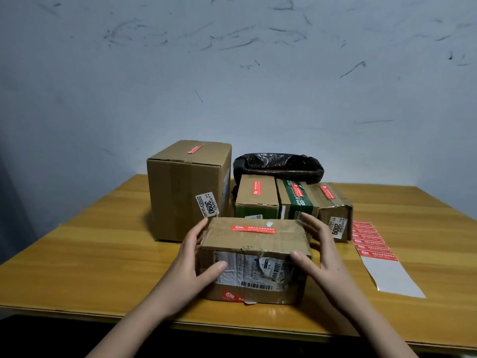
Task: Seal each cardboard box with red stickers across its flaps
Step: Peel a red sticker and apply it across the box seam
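We grip the near box [254,257], long axis 9-to-3, between left hand [189,262] and right hand [322,257], fingers curled round its ends; sticker sheet [374,244] lies at 3, nearer the right hand

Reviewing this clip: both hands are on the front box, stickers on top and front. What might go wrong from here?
1. The front box sits near the table edge; turning it between the left hand and right hand might tip it off.
2. Its crumpled top and torn label may stop the red sticker bonding flat.
3. The sticker sheet lies close by; a sweeping forearm might drag it.
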Available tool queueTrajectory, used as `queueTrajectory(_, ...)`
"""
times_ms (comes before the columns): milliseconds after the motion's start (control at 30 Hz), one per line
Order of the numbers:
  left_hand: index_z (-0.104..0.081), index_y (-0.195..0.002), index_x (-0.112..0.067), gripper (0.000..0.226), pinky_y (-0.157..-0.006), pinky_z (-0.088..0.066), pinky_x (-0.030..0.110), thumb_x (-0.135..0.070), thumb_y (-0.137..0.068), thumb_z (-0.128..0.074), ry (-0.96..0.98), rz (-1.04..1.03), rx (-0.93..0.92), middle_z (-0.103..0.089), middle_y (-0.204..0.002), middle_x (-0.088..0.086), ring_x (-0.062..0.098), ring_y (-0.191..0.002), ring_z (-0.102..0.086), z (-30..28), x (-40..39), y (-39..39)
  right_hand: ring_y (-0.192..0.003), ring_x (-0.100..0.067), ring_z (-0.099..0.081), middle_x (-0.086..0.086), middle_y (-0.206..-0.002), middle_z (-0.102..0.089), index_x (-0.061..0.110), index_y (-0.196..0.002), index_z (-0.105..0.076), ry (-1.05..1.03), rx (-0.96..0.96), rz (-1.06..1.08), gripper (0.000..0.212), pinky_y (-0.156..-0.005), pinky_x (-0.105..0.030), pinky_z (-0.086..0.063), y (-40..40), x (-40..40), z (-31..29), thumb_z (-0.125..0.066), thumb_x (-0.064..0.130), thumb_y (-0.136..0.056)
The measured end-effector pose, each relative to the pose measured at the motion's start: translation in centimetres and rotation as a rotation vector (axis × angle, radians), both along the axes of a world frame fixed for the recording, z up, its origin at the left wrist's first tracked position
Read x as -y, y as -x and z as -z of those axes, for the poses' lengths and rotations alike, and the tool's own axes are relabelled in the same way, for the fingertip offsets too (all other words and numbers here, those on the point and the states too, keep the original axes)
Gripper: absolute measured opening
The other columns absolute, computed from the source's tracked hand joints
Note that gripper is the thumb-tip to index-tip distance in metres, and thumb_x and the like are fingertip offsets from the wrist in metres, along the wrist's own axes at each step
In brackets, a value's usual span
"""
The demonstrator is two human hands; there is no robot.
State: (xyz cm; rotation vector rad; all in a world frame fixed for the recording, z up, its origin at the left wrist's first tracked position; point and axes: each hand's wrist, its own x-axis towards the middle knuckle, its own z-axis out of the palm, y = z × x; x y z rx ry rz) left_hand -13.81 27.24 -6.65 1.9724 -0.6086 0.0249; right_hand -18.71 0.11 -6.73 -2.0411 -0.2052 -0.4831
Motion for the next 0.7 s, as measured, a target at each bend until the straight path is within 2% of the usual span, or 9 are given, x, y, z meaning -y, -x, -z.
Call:
queueTrajectory(67, -0.010, -0.127, -0.066, 0.098, -0.104, -0.037, 0.022, -0.089, -0.047, -0.061, 0.091, 0.044, -0.101, -0.027, -0.132, -0.037, -0.014, -0.124, -0.034, 0.3, 0.2, -0.1, -0.126, 0.013, -0.033, 0.028, -0.143, -0.028, 0.060, -0.135, -0.020, -0.003, -0.091, -0.056, 0.097, -0.106, -0.031, -0.040, 0.1, 0.0, 0.0, -0.057, 0.091, -0.051)
queueTrajectory(167, -0.018, -0.129, -0.059, 0.103, -0.090, -0.045, 0.014, -0.085, -0.043, -0.068, 0.218, 0.092, -0.188, -0.035, -0.133, -0.031, -0.014, -0.117, -0.045, 0.4, 0.5, -0.2, -0.121, 0.021, -0.031, 0.035, -0.138, -0.026, 0.061, -0.133, -0.021, 0.010, -0.113, -0.067, 0.098, -0.106, -0.030, -0.040, 0.2, -0.3, -0.2, -0.059, 0.090, -0.048)
queueTrajectory(267, -0.022, -0.132, -0.055, 0.103, -0.087, -0.045, 0.010, -0.084, -0.045, -0.069, 0.271, 0.089, -0.177, -0.037, -0.135, -0.028, -0.017, -0.115, -0.046, 0.2, 0.4, -0.2, -0.125, 0.015, -0.034, 0.032, -0.139, -0.030, 0.057, -0.135, -0.026, -0.012, -0.078, -0.045, 0.099, -0.107, -0.033, -0.039, 0.0, -0.4, -0.6, -0.058, 0.090, -0.049)
queueTrajectory(400, -0.027, -0.138, -0.047, 0.102, -0.097, -0.041, 0.016, -0.081, -0.051, -0.067, 0.281, 0.084, -0.121, -0.040, -0.140, -0.026, -0.011, -0.125, -0.042, -0.8, 0.0, -0.1, -0.123, -0.004, -0.049, 0.023, -0.134, -0.044, 0.061, -0.126, -0.037, -0.099, -0.049, -0.041, 0.083, -0.105, -0.044, -0.044, -0.7, -0.3, -1.7, -0.058, 0.090, -0.051)
queueTrajectory(467, -0.031, -0.135, -0.043, 0.103, -0.090, -0.044, 0.012, -0.081, -0.048, -0.069, 0.293, 0.091, -0.128, -0.047, -0.134, -0.025, -0.012, -0.120, -0.047, -1.7, 0.1, 0.2, -0.121, -0.011, -0.053, 0.014, -0.131, -0.051, 0.060, -0.121, -0.042, -0.169, -0.042, -0.049, 0.077, -0.104, -0.045, -0.043, -1.0, -0.2, -2.6, -0.058, 0.090, -0.052)
queueTrajectory(533, -0.035, -0.130, -0.041, 0.103, -0.080, -0.045, 0.007, -0.082, -0.042, -0.070, 0.295, 0.088, -0.141, -0.051, -0.127, -0.025, -0.014, -0.111, -0.052, -2.8, 0.3, 0.3, -0.120, -0.011, -0.053, 0.011, -0.129, -0.055, 0.059, -0.119, -0.042, -0.200, -0.061, -0.059, 0.073, -0.105, -0.041, -0.042, -1.2, -0.3, -3.7, -0.055, 0.088, -0.054)
queueTrajectory(600, -0.039, -0.126, -0.041, 0.103, -0.082, -0.047, 0.010, -0.083, -0.037, -0.070, 0.299, 0.064, -0.156, -0.054, -0.124, -0.022, -0.011, -0.110, -0.054, -3.4, 0.4, 0.2, -0.124, -0.011, -0.050, 0.009, -0.131, -0.053, 0.054, -0.122, -0.040, -0.212, -0.089, -0.058, 0.072, -0.106, -0.036, -0.038, -1.6, -0.5, -4.5, -0.049, 0.084, -0.057)
queueTrajectory(700, -0.044, -0.129, -0.037, 0.102, -0.094, -0.049, 0.029, -0.072, -0.039, -0.075, 0.368, -0.001, -0.227, -0.060, -0.126, -0.009, 0.008, -0.115, -0.059, -3.8, 0.5, -0.3, -0.125, -0.013, -0.050, 0.006, -0.139, -0.047, 0.049, -0.131, -0.032, -0.289, -0.127, -0.084, 0.092, -0.104, -0.035, -0.041, -1.9, -0.2, -5.0, -0.055, 0.087, -0.051)
